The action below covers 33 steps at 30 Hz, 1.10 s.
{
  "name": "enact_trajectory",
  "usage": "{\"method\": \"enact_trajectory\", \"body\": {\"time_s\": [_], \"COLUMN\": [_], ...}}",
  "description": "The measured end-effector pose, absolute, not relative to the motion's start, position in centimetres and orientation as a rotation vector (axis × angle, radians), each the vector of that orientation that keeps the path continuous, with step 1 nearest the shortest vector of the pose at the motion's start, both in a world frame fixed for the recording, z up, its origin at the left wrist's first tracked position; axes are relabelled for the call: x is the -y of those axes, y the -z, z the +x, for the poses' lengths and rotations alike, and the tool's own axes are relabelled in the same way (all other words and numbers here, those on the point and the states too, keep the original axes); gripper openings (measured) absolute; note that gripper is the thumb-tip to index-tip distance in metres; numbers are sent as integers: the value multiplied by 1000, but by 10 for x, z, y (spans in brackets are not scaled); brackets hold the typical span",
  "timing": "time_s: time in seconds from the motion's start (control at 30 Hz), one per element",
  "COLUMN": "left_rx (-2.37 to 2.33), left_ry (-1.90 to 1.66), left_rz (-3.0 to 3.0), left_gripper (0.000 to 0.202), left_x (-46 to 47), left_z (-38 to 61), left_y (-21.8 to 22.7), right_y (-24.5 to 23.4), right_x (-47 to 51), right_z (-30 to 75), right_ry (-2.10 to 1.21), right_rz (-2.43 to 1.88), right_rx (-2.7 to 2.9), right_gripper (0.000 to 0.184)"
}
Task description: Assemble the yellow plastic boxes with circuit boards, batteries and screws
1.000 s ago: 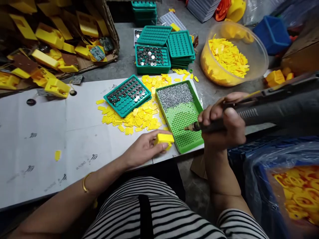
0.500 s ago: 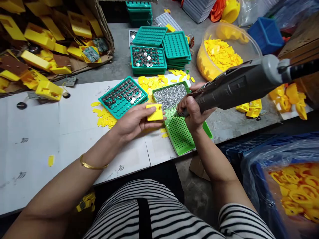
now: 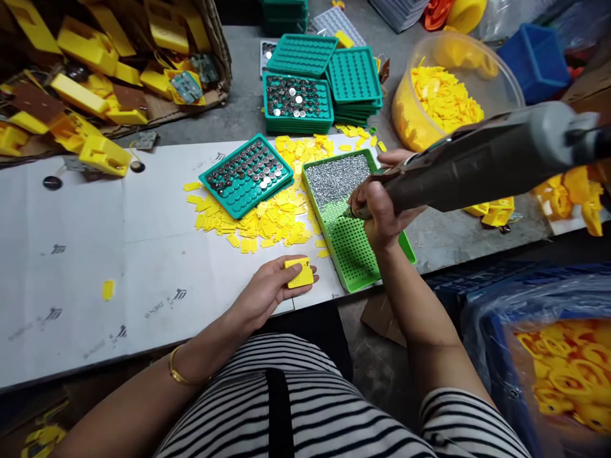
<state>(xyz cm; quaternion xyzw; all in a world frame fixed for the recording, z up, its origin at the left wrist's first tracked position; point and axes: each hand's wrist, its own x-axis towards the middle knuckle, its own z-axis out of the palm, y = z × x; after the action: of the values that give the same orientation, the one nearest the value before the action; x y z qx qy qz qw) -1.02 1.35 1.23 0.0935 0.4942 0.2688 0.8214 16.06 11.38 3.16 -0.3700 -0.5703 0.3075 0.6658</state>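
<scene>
Between thumb and fingers, my left hand (image 3: 274, 283) holds a small yellow plastic case (image 3: 300, 273) with little holes, near the front edge of the table. My right hand (image 3: 379, 207) is wrapped round a grey electric screwdriver (image 3: 470, 165). Its tip points down over the green perforated tray (image 3: 347, 280). Loose silver screws (image 3: 337, 178) fill the far end of that tray. Left of it, a teal tray of button cells (image 3: 248, 172) rests on a heap of small yellow plastic tabs (image 3: 272, 222).
Stacked teal trays (image 3: 353, 73) stand at the back, beside a clear round tub (image 3: 501, 70) of yellow tabs. At the left is a cardboard box (image 3: 222, 76) of yellow cases. A blue bin (image 3: 491, 356) with yellow parts sits low at the right.
My left hand has drawn the yellow case back from beside the screw tray toward my body. The screwdriver remains over the green tray in my right hand. The view has shifted slightly.
</scene>
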Motion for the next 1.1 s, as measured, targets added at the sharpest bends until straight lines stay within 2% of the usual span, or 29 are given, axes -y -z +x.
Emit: {"method": "enact_trajectory", "body": {"time_s": [0.13, 0.27, 0.63, 0.9, 1.1], "left_rx": [-1059, -1044, -1036, -1059, -1042], "left_ry": [-618, -635, -640, -630, -673], "left_rz": [215, 227, 247, 313, 341], "left_gripper": [26, 26, 26, 27, 35], "left_x": [-11, -12, -13, -14, -14], "left_z": [-8, -10, -10, -8, -5], "left_y": [-9, -6, -6, -5, -1], "right_y": [-59, -75, -45, -43, -48], "right_x": [-89, -56, -43, -48, -52], "right_z": [152, 141, 132, 128, 128], "right_ry": [-700, -897, -1012, -1071, -1128], "right_rz": [-839, -724, -823, -668, -591], "right_rx": [1262, 1276, 1361, 1380, 1504], "right_gripper": [24, 15, 35, 20, 22]}}
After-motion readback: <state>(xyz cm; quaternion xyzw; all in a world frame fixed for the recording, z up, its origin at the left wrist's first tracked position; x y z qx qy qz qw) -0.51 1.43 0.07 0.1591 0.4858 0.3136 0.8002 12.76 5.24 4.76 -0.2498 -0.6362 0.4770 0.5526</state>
